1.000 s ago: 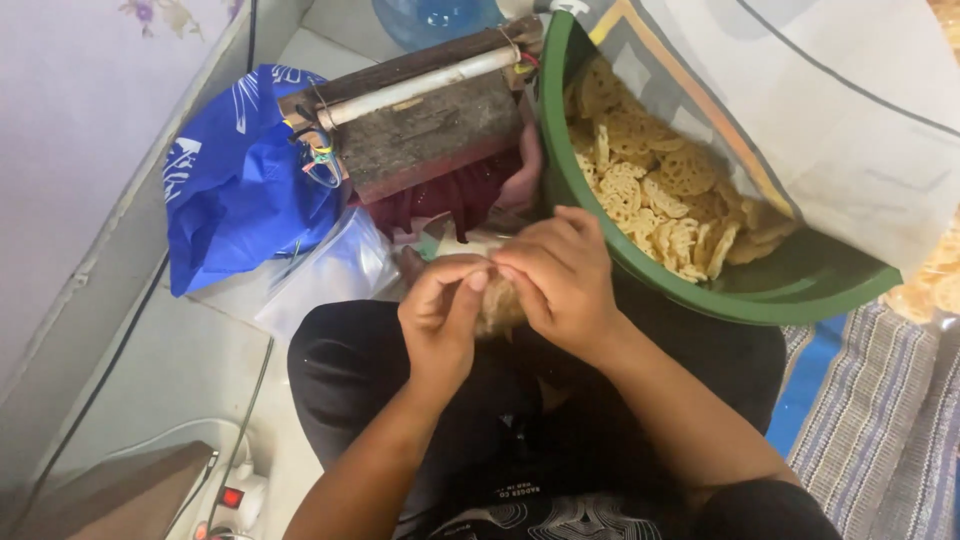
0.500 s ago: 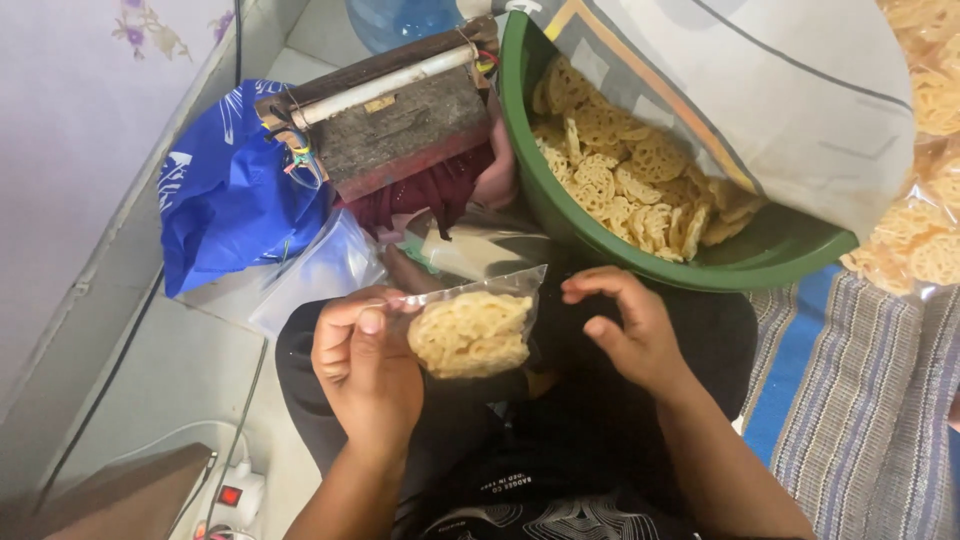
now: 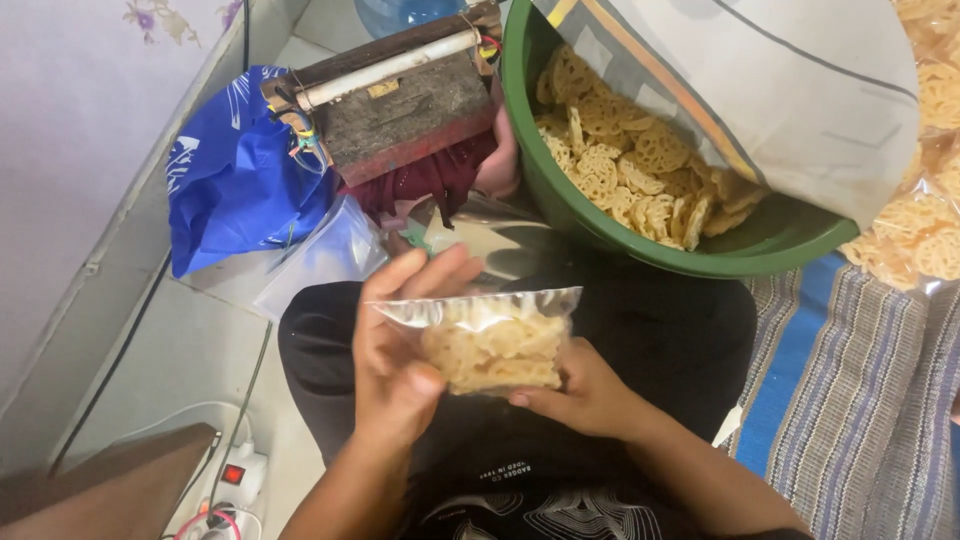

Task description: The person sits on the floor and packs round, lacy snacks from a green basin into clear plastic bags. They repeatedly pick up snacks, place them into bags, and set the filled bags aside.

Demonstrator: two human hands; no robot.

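A small clear plastic bag [image 3: 490,340] filled with round lattice-shaped yellow crackers is held flat over my lap. My left hand [image 3: 395,350] grips its left edge, thumb on the front. My right hand [image 3: 585,395] supports it from below at the right corner. Just beyond, a big green basin [image 3: 770,245] holds many loose crackers [image 3: 620,175] of the same kind, partly covered by a pale cloth or sack [image 3: 780,90].
A worn sealing device with a white bar [image 3: 395,85] stands ahead, a blue plastic bag [image 3: 235,175] to its left. Empty clear bags [image 3: 325,255] lie by my knee. A power strip [image 3: 235,480] sits lower left. Packed cracker bags [image 3: 925,200] lie right on a striped mat [image 3: 860,400].
Both hands were bunched together on the bag a second ago. They have since spread it out flat, and my right hand has returned under its right corner.
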